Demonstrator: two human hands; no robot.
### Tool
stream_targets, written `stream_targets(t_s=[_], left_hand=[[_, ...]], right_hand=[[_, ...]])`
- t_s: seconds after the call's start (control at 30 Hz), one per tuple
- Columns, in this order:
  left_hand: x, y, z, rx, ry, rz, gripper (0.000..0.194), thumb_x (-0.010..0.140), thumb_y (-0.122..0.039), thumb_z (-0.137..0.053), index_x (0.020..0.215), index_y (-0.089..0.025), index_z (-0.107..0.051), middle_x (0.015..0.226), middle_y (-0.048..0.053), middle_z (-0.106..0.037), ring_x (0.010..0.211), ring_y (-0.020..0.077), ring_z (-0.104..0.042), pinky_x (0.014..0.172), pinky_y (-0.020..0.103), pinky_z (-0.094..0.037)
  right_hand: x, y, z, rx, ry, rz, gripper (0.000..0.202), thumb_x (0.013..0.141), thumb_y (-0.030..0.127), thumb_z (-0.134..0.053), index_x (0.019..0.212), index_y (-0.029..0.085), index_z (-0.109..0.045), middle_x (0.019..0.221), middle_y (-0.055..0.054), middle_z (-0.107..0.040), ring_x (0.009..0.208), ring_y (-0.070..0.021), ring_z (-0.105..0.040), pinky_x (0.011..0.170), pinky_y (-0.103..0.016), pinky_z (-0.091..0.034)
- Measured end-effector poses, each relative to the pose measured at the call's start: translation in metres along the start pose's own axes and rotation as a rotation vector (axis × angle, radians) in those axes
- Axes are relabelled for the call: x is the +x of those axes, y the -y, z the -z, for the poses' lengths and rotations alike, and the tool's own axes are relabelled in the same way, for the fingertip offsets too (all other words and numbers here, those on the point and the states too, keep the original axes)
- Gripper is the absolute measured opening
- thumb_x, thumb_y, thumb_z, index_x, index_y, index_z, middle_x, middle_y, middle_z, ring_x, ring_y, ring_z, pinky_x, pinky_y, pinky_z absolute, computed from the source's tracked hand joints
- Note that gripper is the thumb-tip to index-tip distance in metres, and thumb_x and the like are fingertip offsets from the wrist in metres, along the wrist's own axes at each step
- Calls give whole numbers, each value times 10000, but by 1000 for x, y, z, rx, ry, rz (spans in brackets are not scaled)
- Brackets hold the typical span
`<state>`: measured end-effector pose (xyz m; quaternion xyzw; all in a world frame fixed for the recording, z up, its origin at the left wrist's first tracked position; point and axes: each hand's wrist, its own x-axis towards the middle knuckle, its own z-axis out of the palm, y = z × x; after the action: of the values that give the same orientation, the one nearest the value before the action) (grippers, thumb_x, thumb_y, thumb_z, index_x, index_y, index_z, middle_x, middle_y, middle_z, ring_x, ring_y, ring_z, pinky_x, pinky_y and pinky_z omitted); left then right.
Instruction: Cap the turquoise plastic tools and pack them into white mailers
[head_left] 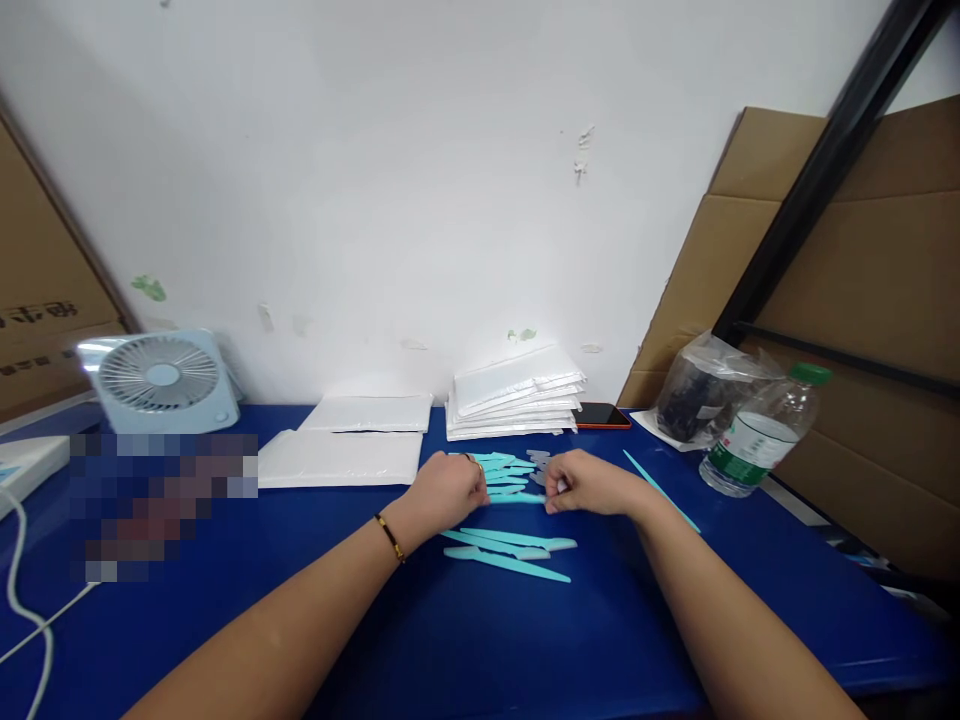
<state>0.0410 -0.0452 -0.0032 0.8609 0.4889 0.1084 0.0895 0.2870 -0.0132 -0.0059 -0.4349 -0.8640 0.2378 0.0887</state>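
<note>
My left hand (448, 488) is closed on one end of a turquoise eyebrow razor (516, 498) held level above the blue table. At its other end, the fingertips of my right hand (589, 483) pinch the tip, where a small pale piece partly shows; my fingers hide the detail. Just behind lies a pile of similar turquoise razors (504, 462). Small translucent grey pieces (537, 456), which look like blade caps, are beside the pile, near my right fingers. Nearer to me, several razors (517, 566) lie loose, roughly side by side. Another thin turquoise stick (660, 490) lies beyond my right forearm.
White padded packets (341, 460) lie at the left, and more are stacked (517, 385) by the wall. A phone (602, 416) touches that stack. A water bottle (757, 440) and a bagged dark object (686, 395) stand right. A fan (161, 380) and white cable (19, 580) are left.
</note>
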Motion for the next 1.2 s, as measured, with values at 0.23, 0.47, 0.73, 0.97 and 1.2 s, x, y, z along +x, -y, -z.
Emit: stream_targets(t_s=[0.23, 0.47, 0.73, 0.97, 1.2], left_hand=[[-4, 1, 3, -84, 36, -34, 321, 678, -510, -623, 816, -224, -668, 813, 2, -644, 715, 148, -580, 584, 225, -364], [-9, -7, -2, -198, 252, -68, 204, 691, -423, -628, 724, -228, -677, 669, -23, -646, 581, 120, -549, 482, 214, -318], [-3, 7, 12, -39, -88, 8, 216, 695, -408, -640, 790, -218, -674, 817, 5, -649, 711, 155, -571, 608, 238, -346], [-12, 0, 6, -146, 210, -79, 184, 626, -417, -690, 686, -243, -684, 651, -34, -627, 584, 118, -534, 463, 219, -286], [-2, -5, 3, -48, 6, -40, 137, 698, -356, -649, 688, -222, -672, 698, -13, -647, 638, 138, -552, 551, 238, -307]], right_hand=[[-10, 7, 16, 15, 39, -49, 321, 585, 439, -719, 733, 156, -685, 669, -9, -611, 611, -130, -523, 517, -207, -339], [-10, 23, 2, 6, 337, -2, 273, 576, 382, -731, 705, 147, -677, 576, 25, -554, 510, -91, -450, 457, -200, -297], [-10, -1, 19, -38, -176, -127, 186, 630, 322, -688, 720, 162, -660, 695, -19, -628, 619, -137, -532, 529, -219, -349], [-8, 19, 2, 40, 71, 77, 285, 613, 432, -715, 738, 178, -693, 691, -8, -615, 619, -131, -536, 520, -213, -362], [-2, 26, -6, 3, 22, 146, 214, 692, 386, -671, 689, 173, -668, 683, 6, -582, 600, -104, -509, 525, -200, -353]])
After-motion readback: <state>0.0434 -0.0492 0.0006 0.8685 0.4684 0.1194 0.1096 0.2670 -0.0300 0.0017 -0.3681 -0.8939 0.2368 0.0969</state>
